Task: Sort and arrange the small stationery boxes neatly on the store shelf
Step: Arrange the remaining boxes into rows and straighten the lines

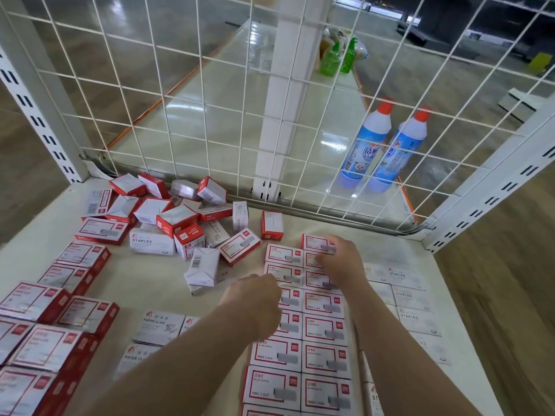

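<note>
Two neat columns of red-and-white staple boxes (322, 328) run down the middle of the cream shelf (144, 274). My right hand (341, 259) rests on the far boxes of the right column, fingers curled over the box (315, 243) at its far end. My left hand (255, 298) lies over the left column with fingers bent down; what it touches is hidden. A loose heap of mixed boxes (180, 223) lies at the back left. One red box (271, 225) stands alone behind the columns.
Rows of red boxes (45, 325) fill the near left. White paper-clip boxes (159, 327) sit at the front centre, white staples boxes (414, 298) at the right. A wire grid (198, 94) backs the shelf; two blue bottles (387, 145) stand behind it.
</note>
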Motion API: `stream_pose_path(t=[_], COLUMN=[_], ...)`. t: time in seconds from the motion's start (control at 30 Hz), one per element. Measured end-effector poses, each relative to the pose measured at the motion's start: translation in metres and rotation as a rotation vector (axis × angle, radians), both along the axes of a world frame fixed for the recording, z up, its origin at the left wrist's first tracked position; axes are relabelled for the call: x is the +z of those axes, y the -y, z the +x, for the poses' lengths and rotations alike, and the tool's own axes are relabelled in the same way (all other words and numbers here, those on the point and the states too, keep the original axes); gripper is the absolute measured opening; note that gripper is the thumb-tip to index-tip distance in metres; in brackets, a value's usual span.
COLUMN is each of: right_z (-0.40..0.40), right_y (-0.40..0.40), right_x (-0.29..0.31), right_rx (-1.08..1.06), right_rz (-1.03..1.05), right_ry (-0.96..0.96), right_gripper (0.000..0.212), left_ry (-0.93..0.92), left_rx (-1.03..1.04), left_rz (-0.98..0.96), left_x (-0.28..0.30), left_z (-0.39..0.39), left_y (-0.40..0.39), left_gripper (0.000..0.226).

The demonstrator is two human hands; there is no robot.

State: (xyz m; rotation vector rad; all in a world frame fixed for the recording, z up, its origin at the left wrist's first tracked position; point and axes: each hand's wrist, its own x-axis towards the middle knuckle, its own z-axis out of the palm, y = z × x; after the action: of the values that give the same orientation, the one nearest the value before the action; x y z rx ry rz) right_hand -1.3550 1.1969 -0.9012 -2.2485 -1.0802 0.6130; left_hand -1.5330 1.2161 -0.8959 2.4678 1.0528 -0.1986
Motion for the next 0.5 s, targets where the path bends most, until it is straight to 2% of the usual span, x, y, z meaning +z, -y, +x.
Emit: stream_pose_path(t=[0.23,0.33,0.5], right_z=[-0.004,-0.009,-0.027], right_y=[0.002,0.004,0.010], right_x=[-0.005,-0.010,0.004], right_rx=[-0.038,-0.067,-0.123], right_rz=[0.002,-0.008,0.011], right_ry=[0.048,0.083,0.097], right_gripper=[0.016,0.032,0.039], left_ry=[-0.024,-0.053,0.003], left_rx=[-0.018,-0.077,-0.080], left_rz=[-0.024,-0.028,-0.046], left_x=[0.004,0.014,0.036], left_z=[-0.001,-0.005,-0.027], left_y=[0.001,0.002,0.001], left_gripper=[0.031,0.036,0.033])
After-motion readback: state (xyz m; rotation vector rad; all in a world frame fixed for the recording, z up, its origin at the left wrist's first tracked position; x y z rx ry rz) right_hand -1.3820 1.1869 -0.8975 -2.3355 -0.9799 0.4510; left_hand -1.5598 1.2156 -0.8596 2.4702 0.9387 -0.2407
